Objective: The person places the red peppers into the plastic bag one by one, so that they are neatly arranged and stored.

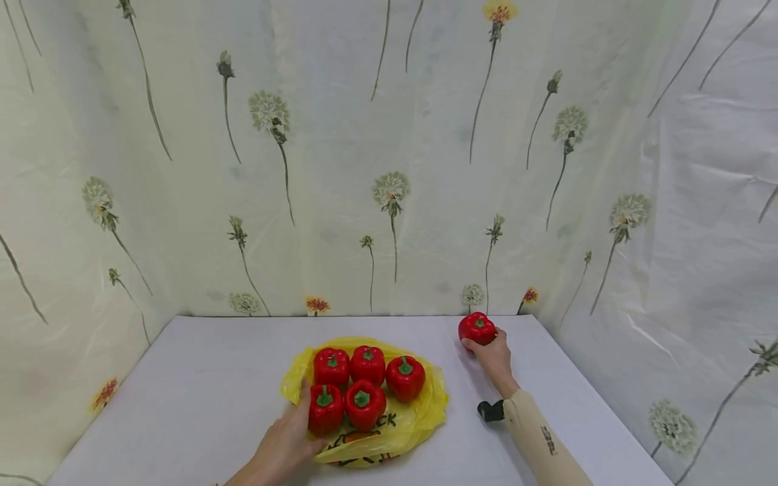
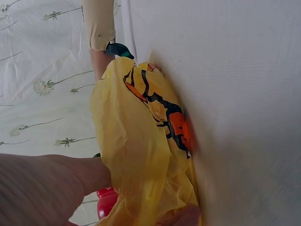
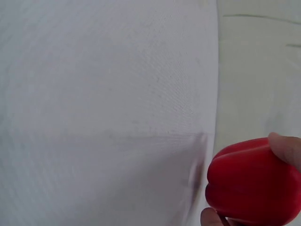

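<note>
My left hand (image 1: 286,432) holds the near left edge of a yellow plastic bag (image 1: 410,432), its fingers beside the front left bell pepper (image 1: 326,410). Several red bell peppers with green stems lie on the bag, grouped in two rows. The left wrist view shows the bag's side (image 2: 136,141) with black and orange print. Toward the table's back right corner, my right hand (image 1: 494,354) grips another red bell pepper (image 1: 477,329). In the right wrist view, thumb and fingertips wrap that bell pepper (image 3: 254,183); the rest of the hand is out of frame.
A white table (image 1: 213,378) carries everything. Pale curtains with dandelion prints (image 1: 340,169) stand along its back and sides. A small black device (image 1: 491,411) sits at my right wrist, by the beige sleeve (image 1: 541,439).
</note>
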Demonstrator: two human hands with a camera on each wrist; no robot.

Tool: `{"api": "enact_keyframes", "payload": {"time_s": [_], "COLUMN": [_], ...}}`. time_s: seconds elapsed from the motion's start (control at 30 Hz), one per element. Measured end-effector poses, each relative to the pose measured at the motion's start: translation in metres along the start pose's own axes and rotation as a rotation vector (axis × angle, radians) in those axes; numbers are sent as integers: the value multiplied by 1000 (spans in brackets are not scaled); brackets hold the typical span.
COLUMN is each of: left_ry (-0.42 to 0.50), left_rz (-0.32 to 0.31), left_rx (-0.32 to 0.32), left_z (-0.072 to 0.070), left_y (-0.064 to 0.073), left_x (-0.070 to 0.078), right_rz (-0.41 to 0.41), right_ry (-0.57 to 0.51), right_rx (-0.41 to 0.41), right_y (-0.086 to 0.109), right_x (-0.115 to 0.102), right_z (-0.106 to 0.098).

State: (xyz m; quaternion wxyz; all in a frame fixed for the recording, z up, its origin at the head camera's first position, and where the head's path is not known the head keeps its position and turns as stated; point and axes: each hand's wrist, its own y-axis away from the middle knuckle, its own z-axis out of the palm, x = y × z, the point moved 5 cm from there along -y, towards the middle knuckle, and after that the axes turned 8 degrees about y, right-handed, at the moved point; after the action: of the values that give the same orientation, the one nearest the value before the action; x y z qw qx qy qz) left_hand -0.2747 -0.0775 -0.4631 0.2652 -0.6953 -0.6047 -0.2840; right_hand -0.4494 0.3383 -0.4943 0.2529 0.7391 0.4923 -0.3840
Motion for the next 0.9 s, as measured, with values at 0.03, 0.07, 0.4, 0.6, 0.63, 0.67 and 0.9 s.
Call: {"api": "enact_keyframes", "payload": {"time_s": [0.03, 0.07, 0.4, 0.6, 0.63, 0.67, 0.9], "left_ry": [2, 2, -4, -7, -6, -7, -4], "left_rz": [3, 4, -10, 14, 18, 20, -9], "left_rx": [2, 2, 1, 12, 14, 15, -3], "left_z": [0, 0, 1, 1, 1, 1, 2], "left_y": [0, 0, -2, -1, -1, -1, -1], "left_x": [0, 0, -2, -1, 0, 0, -1], "right_rz": [-2, -4, -42, -83, -87, -87, -106], "right_ry": [0, 1, -7, -6, -7, -5, -13], "right_rx": [-1, -2, -24, -35, -37, -38, -55], "right_y": [0, 0, 7, 12, 12, 13, 21], "right_x": [0, 0, -12, -22, -23, -24, -33], "right_z": [0, 0, -3, -3, -3, -3, -6]}}
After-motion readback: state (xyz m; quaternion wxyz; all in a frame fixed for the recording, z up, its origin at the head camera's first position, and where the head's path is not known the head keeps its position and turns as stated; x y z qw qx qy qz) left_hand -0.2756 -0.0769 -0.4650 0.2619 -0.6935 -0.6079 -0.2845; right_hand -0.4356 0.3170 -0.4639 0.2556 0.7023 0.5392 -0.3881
